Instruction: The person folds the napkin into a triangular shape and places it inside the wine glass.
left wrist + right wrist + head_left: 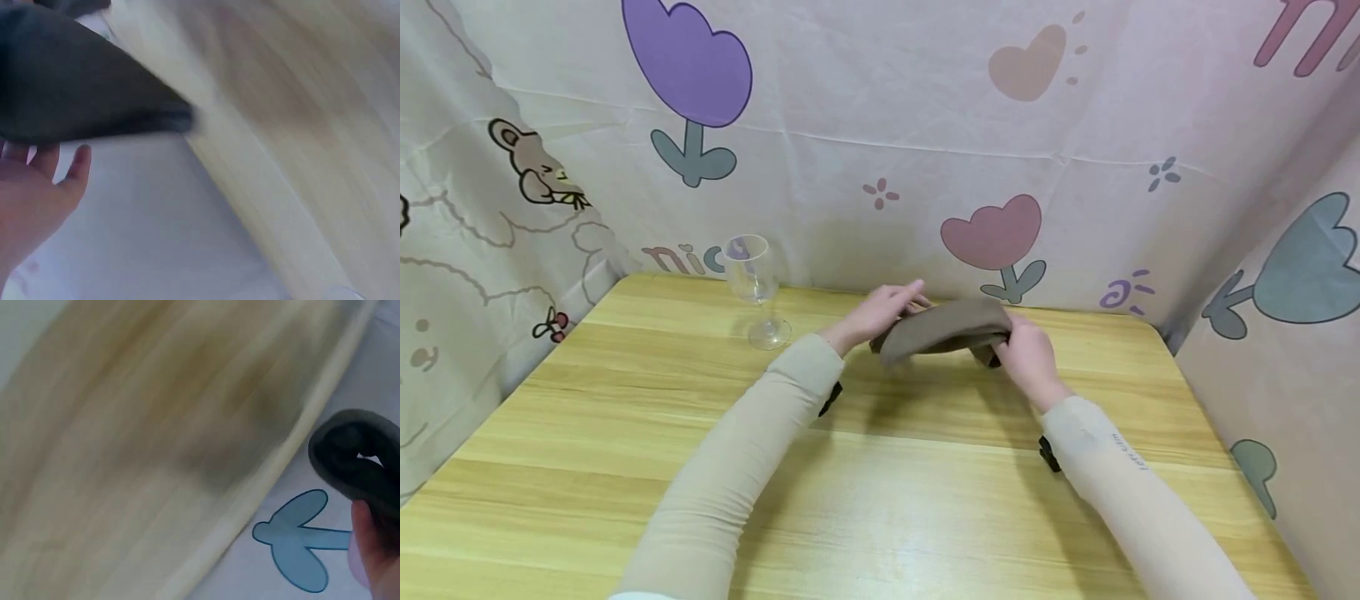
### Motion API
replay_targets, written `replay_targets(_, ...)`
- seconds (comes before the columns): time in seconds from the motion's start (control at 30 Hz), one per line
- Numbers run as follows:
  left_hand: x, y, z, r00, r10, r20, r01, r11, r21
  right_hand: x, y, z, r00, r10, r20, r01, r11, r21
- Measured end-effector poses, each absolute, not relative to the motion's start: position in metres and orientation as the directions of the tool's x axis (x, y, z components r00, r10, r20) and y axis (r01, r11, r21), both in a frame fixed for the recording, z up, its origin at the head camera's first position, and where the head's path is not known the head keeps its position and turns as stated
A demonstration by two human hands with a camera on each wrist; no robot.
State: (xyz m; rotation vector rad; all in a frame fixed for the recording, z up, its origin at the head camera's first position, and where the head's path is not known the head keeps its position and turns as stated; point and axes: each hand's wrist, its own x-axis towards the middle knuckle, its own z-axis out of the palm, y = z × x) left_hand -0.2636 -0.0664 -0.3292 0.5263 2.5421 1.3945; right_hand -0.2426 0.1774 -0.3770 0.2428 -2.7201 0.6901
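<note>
A folded brown cloth (951, 327) is held up over the back of the wooden table, between both hands. My right hand (1028, 357) grips its right end, with the thumb along the fold in the right wrist view; there the cloth (350, 450) bends into a loop with a small gap. At its left end is my left hand (880, 315). In the left wrist view the fingers (76, 170) are fairly straight and spread, some tips hidden behind the cloth (75, 81). A loose, blurred flap points away from that hand.
A clear stemmed wine glass (760, 292) stands upright at the table's back left, a short way left of my left hand. Behind the wooden table (880, 500) hangs a printed curtain (850, 100), with more curtain at both sides.
</note>
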Motion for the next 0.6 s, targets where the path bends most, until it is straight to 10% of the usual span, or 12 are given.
replay_targets(0.33, -0.263, -0.110, -0.346, -0.958, -0.266, 0.109, -0.070, 0.583, 0.809, -0.245, 0.187, -0.369, -0.992, 0.111, 0.066, 0.009, 0.564, -0.826)
replay_targets(0.6, -0.254, -0.149, -0.354, -0.970, -0.244, 0.001, -0.185, 0.739, 0.648, -0.243, 0.180, -0.363, -0.992, 0.095, -0.082, 0.103, 0.254, -0.962)
